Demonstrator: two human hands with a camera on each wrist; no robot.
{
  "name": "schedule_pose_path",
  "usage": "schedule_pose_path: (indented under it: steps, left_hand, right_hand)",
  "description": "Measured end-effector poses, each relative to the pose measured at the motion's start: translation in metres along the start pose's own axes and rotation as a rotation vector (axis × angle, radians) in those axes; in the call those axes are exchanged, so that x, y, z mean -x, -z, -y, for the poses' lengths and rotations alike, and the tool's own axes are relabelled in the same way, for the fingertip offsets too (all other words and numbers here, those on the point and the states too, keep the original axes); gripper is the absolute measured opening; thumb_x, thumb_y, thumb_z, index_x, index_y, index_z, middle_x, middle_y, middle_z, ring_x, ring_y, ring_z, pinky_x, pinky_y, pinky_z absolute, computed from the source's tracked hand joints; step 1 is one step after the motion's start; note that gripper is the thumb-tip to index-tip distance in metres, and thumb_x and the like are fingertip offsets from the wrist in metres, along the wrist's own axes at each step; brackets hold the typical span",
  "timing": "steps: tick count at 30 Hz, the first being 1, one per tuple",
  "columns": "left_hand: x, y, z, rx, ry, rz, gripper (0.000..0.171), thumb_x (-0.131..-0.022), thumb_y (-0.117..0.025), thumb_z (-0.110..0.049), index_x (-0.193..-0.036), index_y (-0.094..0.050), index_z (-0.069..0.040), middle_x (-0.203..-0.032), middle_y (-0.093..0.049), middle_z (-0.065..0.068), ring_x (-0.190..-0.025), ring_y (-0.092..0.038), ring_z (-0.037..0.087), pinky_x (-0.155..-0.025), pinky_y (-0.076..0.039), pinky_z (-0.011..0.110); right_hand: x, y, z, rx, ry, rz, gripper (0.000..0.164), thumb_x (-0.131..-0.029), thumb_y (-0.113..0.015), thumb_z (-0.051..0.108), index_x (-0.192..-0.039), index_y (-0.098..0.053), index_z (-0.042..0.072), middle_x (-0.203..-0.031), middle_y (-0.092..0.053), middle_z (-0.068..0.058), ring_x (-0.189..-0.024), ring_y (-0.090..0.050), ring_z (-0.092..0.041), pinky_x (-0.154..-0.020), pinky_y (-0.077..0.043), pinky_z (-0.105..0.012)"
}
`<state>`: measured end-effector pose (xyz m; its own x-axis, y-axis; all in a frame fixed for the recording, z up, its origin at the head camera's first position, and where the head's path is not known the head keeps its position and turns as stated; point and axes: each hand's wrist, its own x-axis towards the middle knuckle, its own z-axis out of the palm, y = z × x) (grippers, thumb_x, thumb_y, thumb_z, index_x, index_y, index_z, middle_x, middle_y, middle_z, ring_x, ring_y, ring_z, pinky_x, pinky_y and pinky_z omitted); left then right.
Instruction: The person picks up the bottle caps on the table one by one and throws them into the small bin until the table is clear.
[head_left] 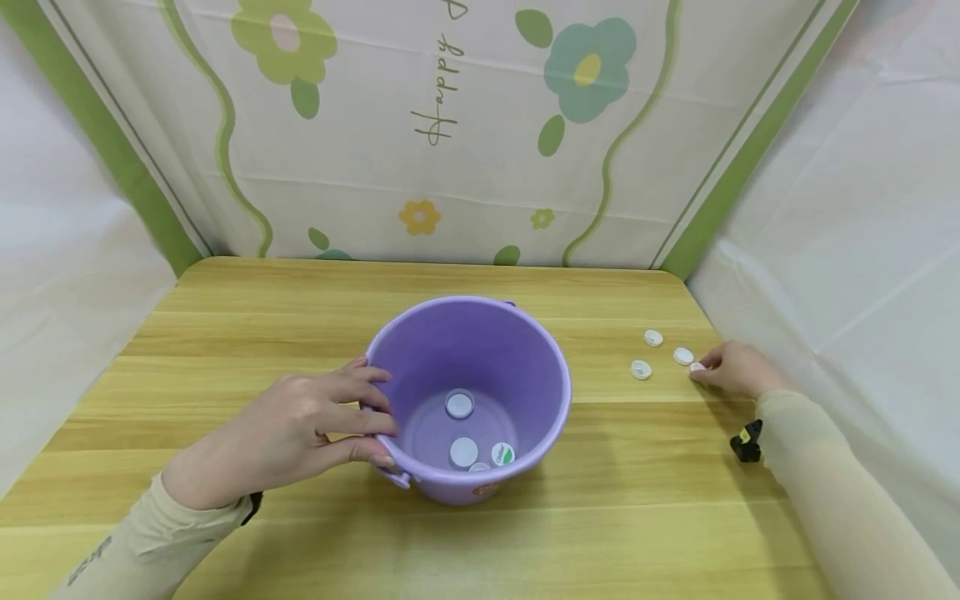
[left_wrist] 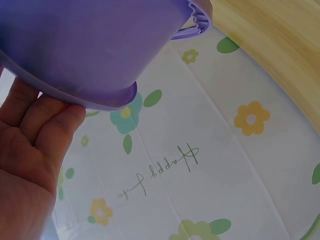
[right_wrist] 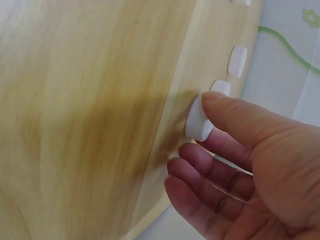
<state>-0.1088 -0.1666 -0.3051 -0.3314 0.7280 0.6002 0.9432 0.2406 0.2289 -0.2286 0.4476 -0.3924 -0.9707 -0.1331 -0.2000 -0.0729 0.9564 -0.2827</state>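
A purple bucket (head_left: 551,358) stands upright on the table. Its rim is held at the left by my left hand (head_left: 300,429), the fingers hooked over the edge; the left wrist view has those fingers (left_wrist: 52,122) against the rim. Inside, on the bottom, lie several round white caps (head_left: 460,405), one bearing a green mark (head_left: 503,454). Far to the right, my right hand (head_left: 738,369) pinches a white cap (right_wrist: 197,120) between thumb and index finger, at the tabletop. Beside it lie three more white caps (head_left: 682,356), apart from one another.
The wooden table (head_left: 247,333) ends at a back curtain (head_left: 480,167) printed with flowers. White sheeting (head_left: 847,275) hangs close beside my right arm. A small black device (head_left: 746,442) sits at the right wrist.
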Motion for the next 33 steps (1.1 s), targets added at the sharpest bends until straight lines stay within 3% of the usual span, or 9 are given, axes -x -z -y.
schedule_pose_path:
  steps: [8,12,19,25,33]
  left_hand:
    - [0.0,0.0,0.0,-0.001,-0.01,-0.01,0.021,-0.09,-0.072,-0.037,-0.096,-0.077,-0.018,-0.098,-0.067,-0.008,-0.108,-0.065,0.029,-0.113,-0.041,0.039]
    - [0.0,0.0,0.0,0.0,-0.005,-0.01,0.021,-0.09,-0.073,-0.037,-0.096,-0.078,-0.018,-0.098,-0.067,-0.008,-0.108,-0.065,0.029,-0.113,-0.041,0.039]
    - [0.0,0.0,-0.001,0.006,-0.003,-0.02,0.021,-0.089,-0.074,-0.037,-0.095,-0.078,-0.018,-0.098,-0.067,-0.008,-0.108,-0.065,0.028,-0.112,-0.042,0.038]
    - [0.0,-0.001,-0.001,0.006,-0.009,-0.027,0.022,-0.09,-0.073,-0.037,-0.095,-0.078,-0.017,-0.098,-0.067,-0.008,-0.107,-0.066,0.028,-0.112,-0.042,0.039]
    - [0.0,0.0,0.0,0.004,0.002,-0.024,0.022,-0.089,-0.074,-0.038,-0.094,-0.078,-0.017,-0.097,-0.067,-0.008,-0.107,-0.066,0.029,-0.112,-0.042,0.039]
  right_hand:
    - [0.003,0.001,0.002,-0.008,-0.029,0.02,0.042,-0.091,-0.072,0.03,-0.103,-0.07,-0.01,-0.103,-0.068,-0.027,-0.096,-0.061,-0.046,-0.087,-0.052,-0.063]
    - [0.006,0.003,0.003,-0.009,-0.03,0.01,0.041,-0.09,-0.073,0.03,-0.1,-0.071,-0.009,-0.098,-0.069,-0.023,-0.09,-0.063,-0.04,-0.083,-0.054,-0.059]
    - [0.017,0.022,0.012,0.011,-0.015,-0.047,0.041,-0.089,-0.073,0.033,-0.1,-0.073,-0.006,-0.097,-0.07,-0.021,-0.088,-0.065,-0.037,-0.075,-0.057,-0.055]
    - [0.027,0.053,0.039,0.071,0.058,-0.083,0.041,-0.092,-0.07,0.033,-0.103,-0.073,-0.007,-0.096,-0.072,-0.018,-0.091,-0.066,-0.04,-0.077,-0.056,-0.057]
    - [0.04,0.086,0.091,0.075,0.123,-0.126,0.038,-0.092,-0.072,0.029,-0.109,-0.072,-0.005,-0.091,-0.073,-0.011,-0.08,-0.067,-0.023,-0.067,-0.058,-0.04]
